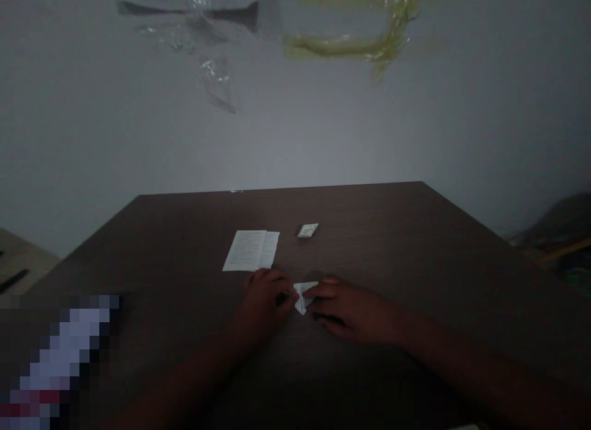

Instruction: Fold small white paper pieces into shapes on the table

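Note:
Between my two hands, low over the dark table, is a small piece of folded white paper (303, 297) with creases and a point toward me. My left hand (272, 294) has its fingers curled, with thumb and fingertips closed at the paper's left edge. From the other side my right hand (344, 307) reaches in, its fingertips closed on the right part of the paper and hiding some of it. Beyond the hands lies a small folded paper piece (308, 230), flat and slanted. Printed sheets (247, 250) overlap just past my left hand.
The brown wooden table (369, 233) ends at a grey wall (323, 128) with peeling clear and yellow tape (341, 47). A blurred-out pale object (69, 350) lies at the near left. Dim items (563, 233) stand beyond the right edge.

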Demonstrator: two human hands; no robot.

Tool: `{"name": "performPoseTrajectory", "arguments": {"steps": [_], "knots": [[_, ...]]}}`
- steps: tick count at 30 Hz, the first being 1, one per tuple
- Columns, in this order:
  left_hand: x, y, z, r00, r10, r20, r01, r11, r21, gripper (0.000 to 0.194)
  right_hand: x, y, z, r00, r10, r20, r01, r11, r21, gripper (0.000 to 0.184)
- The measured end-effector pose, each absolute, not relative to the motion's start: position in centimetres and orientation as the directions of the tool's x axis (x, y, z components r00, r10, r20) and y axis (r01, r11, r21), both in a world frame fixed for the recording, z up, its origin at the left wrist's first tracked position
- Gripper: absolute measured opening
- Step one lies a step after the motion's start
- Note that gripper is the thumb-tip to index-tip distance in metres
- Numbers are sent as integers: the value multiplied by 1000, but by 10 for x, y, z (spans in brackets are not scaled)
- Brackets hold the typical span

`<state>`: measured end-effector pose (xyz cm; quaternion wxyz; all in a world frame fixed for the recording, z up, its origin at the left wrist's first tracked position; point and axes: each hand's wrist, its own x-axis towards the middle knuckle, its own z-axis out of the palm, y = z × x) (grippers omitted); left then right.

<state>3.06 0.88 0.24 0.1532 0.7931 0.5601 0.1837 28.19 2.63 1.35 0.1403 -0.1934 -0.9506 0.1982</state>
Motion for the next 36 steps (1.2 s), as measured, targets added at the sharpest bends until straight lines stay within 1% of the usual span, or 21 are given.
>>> {"name": "performPoseTrajectory", "arguments": {"steps": [4,10,16,24,30,32,36], "knots": [[33,9,4,293,952,93,838,-302,454,11,281,25,14,-893,400,207,291,863,-414,22],[34,9,5,288,954,80,840,-292,457,10,280,25,11,-901,374,219,288,894,-343,33],[36,8,5,272,959,83,849,-280,448,8,279,22,8,-899,401,177,347,897,-272,32],[35,8,2,262,963,71,863,-266,429,10,278,21,6,-889,417,188,353,887,-297,32],[32,9,6,317,947,51,863,-310,398,5,278,21,10,-897,405,179,330,880,-341,33],[29,9,6,350,936,46,853,-338,398,9,278,21,11,-895,412,169,337,875,-347,33],[21,8,2,407,911,66,825,-398,401,24,279,22,11,-886,434,161,360,864,-352,34]]}}
